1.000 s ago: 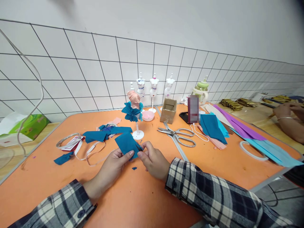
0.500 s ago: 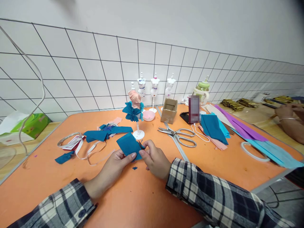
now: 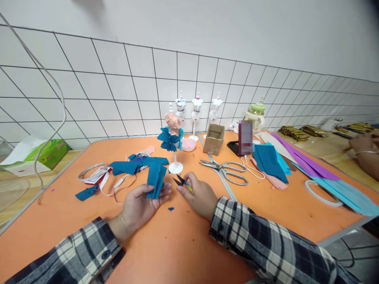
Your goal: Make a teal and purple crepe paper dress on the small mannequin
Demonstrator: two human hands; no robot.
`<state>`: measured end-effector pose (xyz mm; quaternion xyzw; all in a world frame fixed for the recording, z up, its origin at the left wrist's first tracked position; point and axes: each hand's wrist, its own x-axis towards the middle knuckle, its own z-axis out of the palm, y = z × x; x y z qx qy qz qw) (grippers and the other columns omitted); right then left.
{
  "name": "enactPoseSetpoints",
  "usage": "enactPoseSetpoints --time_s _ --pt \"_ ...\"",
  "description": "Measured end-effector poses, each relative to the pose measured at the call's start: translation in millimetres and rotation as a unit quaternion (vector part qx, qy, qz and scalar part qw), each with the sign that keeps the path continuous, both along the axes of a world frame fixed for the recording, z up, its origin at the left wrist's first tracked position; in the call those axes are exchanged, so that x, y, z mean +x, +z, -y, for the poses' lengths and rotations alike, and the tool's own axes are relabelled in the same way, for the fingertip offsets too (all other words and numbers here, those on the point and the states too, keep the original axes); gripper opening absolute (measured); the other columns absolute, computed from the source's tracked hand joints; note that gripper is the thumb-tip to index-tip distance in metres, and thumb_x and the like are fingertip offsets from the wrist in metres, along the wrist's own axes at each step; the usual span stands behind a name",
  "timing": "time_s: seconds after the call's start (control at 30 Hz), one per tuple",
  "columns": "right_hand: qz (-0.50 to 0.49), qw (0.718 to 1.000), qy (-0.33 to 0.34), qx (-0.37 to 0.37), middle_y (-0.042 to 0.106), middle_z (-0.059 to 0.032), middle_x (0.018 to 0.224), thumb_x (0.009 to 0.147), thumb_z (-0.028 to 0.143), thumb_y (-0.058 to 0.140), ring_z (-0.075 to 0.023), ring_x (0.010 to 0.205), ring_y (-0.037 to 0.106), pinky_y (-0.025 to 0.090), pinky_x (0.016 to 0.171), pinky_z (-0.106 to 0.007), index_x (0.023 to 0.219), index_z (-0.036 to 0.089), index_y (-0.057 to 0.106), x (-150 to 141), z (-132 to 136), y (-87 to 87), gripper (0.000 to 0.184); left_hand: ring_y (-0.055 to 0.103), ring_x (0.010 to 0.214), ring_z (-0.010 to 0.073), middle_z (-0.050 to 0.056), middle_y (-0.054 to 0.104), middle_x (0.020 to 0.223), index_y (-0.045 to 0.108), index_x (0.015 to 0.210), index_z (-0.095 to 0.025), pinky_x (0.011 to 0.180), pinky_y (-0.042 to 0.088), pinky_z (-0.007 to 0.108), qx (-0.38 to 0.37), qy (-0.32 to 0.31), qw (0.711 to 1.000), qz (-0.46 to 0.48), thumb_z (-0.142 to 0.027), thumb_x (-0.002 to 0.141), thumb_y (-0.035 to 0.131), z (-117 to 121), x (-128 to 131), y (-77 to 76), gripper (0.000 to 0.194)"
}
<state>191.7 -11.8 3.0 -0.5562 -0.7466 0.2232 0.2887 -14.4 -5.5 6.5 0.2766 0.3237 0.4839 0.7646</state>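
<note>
left hand (image 3: 141, 209) pinches the folded teal paper (image 3: 156, 180) above the table (image 3: 166, 244); right hand (image 3: 204, 199) grips small snips (image 3: 187, 186), blades apart. paper is probably light, soft, easily torn; best held near its lower folded edge.

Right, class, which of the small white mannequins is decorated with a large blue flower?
The front mannequin, with the blue flower below its pink folds. The other three mannequins stand farther back, near the tiled wall, with no such flower.
</note>
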Motion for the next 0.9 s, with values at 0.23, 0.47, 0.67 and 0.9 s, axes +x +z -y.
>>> enactPoseSetpoints --time_s 0.23,0.47,0.67,0.9 --pt "0.042 0.999 -0.029 0.006 0.068 -0.0017 0.080 0.092 0.044 0.057 -0.0187 0.071 0.062 0.025 0.057 -0.025 0.105 0.023 0.051 24.6 -24.0 2.4 0.026 0.069 0.078 0.0234 0.013 0.075 0.081 0.077 0.078 -0.011 0.072 0.059 0.034 -0.018 -0.001 0.999 0.044 -0.023 0.067 0.067 -1.4 0.1 3.2 0.019" --pt "-0.432 0.861 0.088 -0.252 0.061 0.0037 0.083 0.090 0.064 0.047 -0.0048 0.040 0.039 0.036 0.043 -0.022 0.096 0.023 0.042 -3.9 -2.0 -0.4 0.042 0.067 0.076 0.0203 0.009 0.074 0.078 0.076 0.083 -0.012 0.072 0.053 0.029 0.118 -0.113 0.987 -0.010 -0.034 0.076 0.076 8.8 5.8 -3.0 0.022" --pt "-0.551 0.781 0.079 -0.283 0.044 0.0108 0.069 0.070 0.044 0.078 -0.0015 0.043 0.026 0.017 0.038 -0.015 0.096 0.023 0.045 -4.1 0.6 8.3 0.047 0.061 0.069 0.0142 0.004 0.070 0.074 0.075 0.084 -0.014 0.067 0.047 0.024 0.100 -0.159 0.981 -0.056 -0.033 0.078 0.078 8.0 8.6 -4.7 0.020" --pt "-0.496 0.841 0.043 -0.213 0.045 0.0093 0.074 0.070 0.033 0.071 -0.0033 0.044 0.031 0.024 0.038 -0.018 0.099 0.024 0.044 3.0 -11.1 2.2 0.041 0.064 0.081 0.0174 0.008 0.073 0.100 0.071 0.104 -0.019 0.074 0.050 0.029 0.090 -0.140 0.983 -0.082 -0.047 0.090 0.063 6.4 14.8 -6.4 0.032"
